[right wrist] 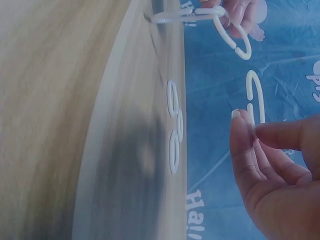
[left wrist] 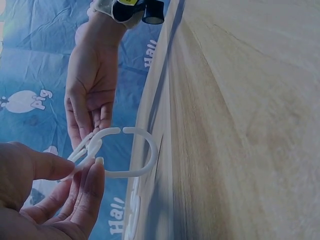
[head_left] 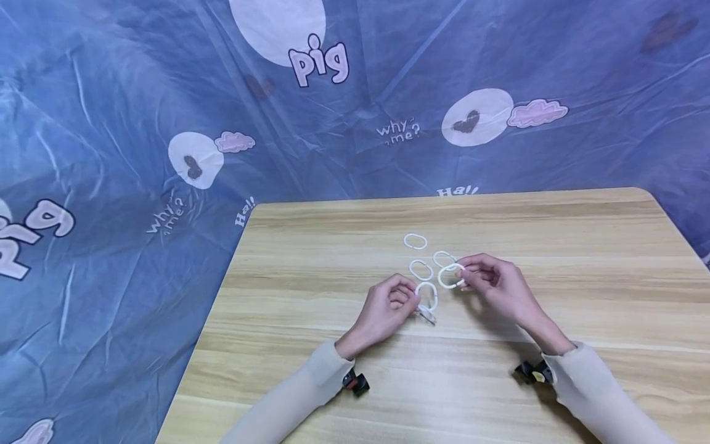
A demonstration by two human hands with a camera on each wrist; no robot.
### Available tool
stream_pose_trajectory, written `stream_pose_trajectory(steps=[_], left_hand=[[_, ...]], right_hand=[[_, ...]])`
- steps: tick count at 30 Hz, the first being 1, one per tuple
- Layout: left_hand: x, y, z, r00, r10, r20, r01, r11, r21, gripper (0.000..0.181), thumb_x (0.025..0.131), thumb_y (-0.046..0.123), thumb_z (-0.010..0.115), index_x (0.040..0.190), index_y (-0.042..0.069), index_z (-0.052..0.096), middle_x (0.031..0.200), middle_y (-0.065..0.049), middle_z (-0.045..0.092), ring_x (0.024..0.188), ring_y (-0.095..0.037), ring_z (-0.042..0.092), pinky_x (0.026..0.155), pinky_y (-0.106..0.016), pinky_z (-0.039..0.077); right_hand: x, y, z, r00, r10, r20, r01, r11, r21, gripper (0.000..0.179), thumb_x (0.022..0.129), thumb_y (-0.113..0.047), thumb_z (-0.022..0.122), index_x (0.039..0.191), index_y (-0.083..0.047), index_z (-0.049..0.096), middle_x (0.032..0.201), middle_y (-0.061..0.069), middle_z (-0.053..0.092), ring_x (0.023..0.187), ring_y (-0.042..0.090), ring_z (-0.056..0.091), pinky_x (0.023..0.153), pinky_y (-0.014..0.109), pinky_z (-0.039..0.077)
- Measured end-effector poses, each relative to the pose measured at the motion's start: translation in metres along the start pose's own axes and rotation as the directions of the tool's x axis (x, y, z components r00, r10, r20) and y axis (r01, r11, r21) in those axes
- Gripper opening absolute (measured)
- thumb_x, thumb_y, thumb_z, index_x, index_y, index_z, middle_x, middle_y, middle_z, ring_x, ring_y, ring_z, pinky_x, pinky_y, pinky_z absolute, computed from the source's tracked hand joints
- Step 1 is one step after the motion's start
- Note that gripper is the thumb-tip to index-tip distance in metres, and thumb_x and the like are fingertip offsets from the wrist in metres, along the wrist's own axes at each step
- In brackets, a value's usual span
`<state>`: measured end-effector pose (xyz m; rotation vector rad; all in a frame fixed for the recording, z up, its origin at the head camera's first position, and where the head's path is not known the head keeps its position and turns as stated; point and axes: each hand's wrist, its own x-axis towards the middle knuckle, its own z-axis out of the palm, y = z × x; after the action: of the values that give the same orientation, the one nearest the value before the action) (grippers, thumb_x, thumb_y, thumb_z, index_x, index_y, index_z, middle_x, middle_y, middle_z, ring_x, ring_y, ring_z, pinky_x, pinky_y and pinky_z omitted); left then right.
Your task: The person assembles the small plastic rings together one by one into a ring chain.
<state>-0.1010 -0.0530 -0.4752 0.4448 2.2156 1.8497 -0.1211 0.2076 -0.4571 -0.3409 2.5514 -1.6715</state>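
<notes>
My left hand (head_left: 388,308) pinches a white oval curtain ring (left wrist: 154,150) between thumb and fingertips. In the right wrist view a second white ring (right wrist: 182,18) is linked through it and hangs close to the table. To the right, my right hand (head_left: 499,287) pinches another white curtain ring (right wrist: 260,97) at its lower end. A small gap shows in this ring's side, and it stands apart from the linked pair. The fingertips of both hands face each other over the table.
Three loose white rings lie on the wooden table (head_left: 310,246) beyond the hands: a far ring (head_left: 416,248), a middle ring (head_left: 412,268) and a right ring (head_left: 435,256), partly overlapped by the held one. A blue printed cloth (head_left: 355,160) hangs behind the table.
</notes>
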Motion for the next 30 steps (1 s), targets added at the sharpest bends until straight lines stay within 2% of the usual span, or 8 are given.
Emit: stream_pose_trajectory(steps=[4,6,17,30], left_hand=[[0.001,0.001,0.000,1.000,0.004,0.007,-0.004,1.000,0.006,0.023,0.099,0.003,0.068,0.117,-0.010,0.063,0.102,-0.027,0.071,0.089,-0.043,0.074,0.075,-0.021,0.065],[0.001,0.001,0.001,1.000,0.004,0.010,-0.004,1.000,0.009,0.023,0.099,0.002,0.068,0.117,-0.011,0.063,0.102,-0.027,0.071,0.089,-0.042,0.074,0.076,-0.021,0.065],[0.002,0.005,0.003,1.000,0.002,0.017,-0.001,1.000,-0.025,0.024,0.098,-0.001,0.067,0.118,-0.013,0.061,0.103,-0.030,0.070,0.090,-0.047,0.073,0.081,-0.046,0.066],[0.006,0.007,0.000,0.999,0.011,0.039,-0.010,1.000,-0.020,0.023,0.098,-0.001,0.068,0.117,-0.011,0.062,0.104,-0.028,0.070,0.092,-0.046,0.072,0.083,-0.040,0.066]], right_hand=[[-0.001,-0.001,0.003,1.000,-0.001,0.015,0.001,0.999,0.048,0.028,0.099,0.000,0.066,0.126,0.007,0.064,0.111,0.031,0.072,0.085,0.009,0.076,0.080,0.028,0.066],[-0.002,-0.002,0.004,1.000,-0.005,0.022,0.004,0.998,0.063,0.027,0.099,0.001,0.066,0.125,0.007,0.064,0.109,0.032,0.072,0.083,0.011,0.077,0.079,0.030,0.067],[-0.002,-0.003,0.009,0.998,-0.012,0.057,0.008,0.998,0.069,0.027,0.098,0.001,0.066,0.125,0.005,0.064,0.110,0.031,0.072,0.085,0.016,0.078,0.081,0.031,0.067],[-0.001,-0.009,0.017,0.998,0.001,0.065,-0.007,0.996,0.089,0.029,0.097,-0.001,0.068,0.124,0.007,0.064,0.107,0.029,0.073,0.084,0.014,0.077,0.081,0.028,0.066]])
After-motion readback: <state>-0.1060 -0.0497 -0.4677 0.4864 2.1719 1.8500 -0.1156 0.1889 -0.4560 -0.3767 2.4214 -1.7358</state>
